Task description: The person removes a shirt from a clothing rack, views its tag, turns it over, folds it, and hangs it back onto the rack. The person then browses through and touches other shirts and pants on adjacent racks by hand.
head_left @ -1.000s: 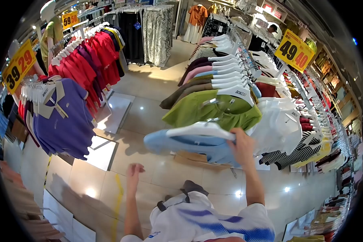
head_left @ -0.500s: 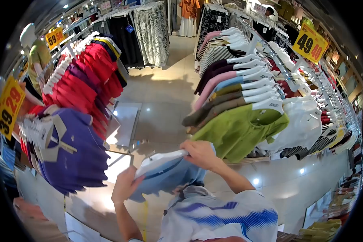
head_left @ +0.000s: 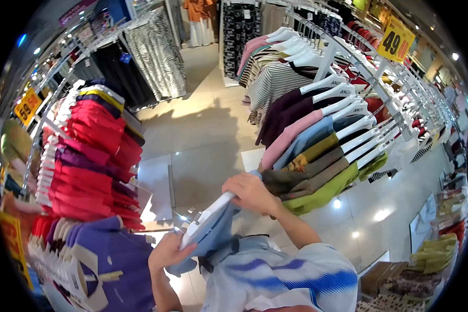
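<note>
A light blue garment [head_left: 217, 235] hangs on a white hanger [head_left: 207, 214] in front of my body. My left hand [head_left: 170, 251] is closed on the hanger's lower left end and the cloth there. The other end, higher up and to the right, is gripped by my right hand [head_left: 249, 192], beside the rack of knit tops. Nearest to that hand are brown sleeves [head_left: 301, 179] and a green top [head_left: 322, 196] on the rack. The hanger's metal hook points up and to the left.
Red shirts [head_left: 83, 177] and purple polo shirts [head_left: 117, 262] hang at the left. A metal rail [head_left: 369, 78] carries striped, dark and pink tops at the right, under a yellow price sign [head_left: 395, 39]. Patterned trousers [head_left: 158, 57] hang beyond the tiled aisle [head_left: 192, 130].
The view has turned toward the right rack. My left hand, free one second ago, now holds the hanger too. The blue garment has come in close to my body, and its hanger is tilted more steeply.
</note>
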### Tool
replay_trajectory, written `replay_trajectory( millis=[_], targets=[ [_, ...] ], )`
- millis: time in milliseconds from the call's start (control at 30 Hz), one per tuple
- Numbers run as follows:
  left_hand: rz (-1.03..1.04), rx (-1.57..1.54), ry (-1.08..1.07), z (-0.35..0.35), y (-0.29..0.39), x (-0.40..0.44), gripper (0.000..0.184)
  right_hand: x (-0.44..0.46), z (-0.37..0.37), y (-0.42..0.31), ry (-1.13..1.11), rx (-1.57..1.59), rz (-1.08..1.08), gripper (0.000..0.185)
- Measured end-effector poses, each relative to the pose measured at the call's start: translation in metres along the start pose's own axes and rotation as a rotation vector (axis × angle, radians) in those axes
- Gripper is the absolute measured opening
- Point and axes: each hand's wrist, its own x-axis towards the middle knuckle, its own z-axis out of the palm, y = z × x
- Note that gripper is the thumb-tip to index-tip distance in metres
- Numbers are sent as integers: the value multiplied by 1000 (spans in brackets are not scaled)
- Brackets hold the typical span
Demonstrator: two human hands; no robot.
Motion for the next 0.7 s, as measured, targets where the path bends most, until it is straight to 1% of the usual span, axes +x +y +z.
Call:
replay_trajectory(
  millis=[33,100,133,167,233,267,300,367,467,533,567,633,667,700],
  targets=[
    [19,-6,-21,-6,-13,12,35,7,2,8,16,-40,8,34],
    [46,117,-57,-22,-43,39,36,22,3,21,37,-95,58,34],
    [70,98,-34,-32,-50,54,36,29,3,26,53,-132,86,34],
    [97,100,-55,-41,-62,69,36,37,4,33,67,-156,108,34],
    [243,21,67,-57,-87,101,37,51,5,46,90,-189,180,33],
    [263,-20,43,-67,-94,118,35,59,7,52,103,-209,209,33],
    [286,-24,8,-78,-100,132,35,67,9,58,118,-215,262,35],
    [217,-50,-80,-98,-108,161,34,80,12,65,156,-246,345,37],
    [373,-105,-171,-122,-107,200,33,98,20,78,252,-260,484,37],
    [416,-131,-261,-142,-113,224,33,104,30,81,342,-320,558,44],
    [426,-198,-340,-147,-118,237,32,105,38,79,352,-340,597,44],
    [460,-276,-444,-153,-129,259,30,110,52,75,546,-404,734,49],
    [475,-292,-506,-157,-135,270,29,109,59,70,588,-417,798,56],
    [490,-302,-567,-161,-138,281,28,112,65,62,603,-442,816,56]
  ],
)
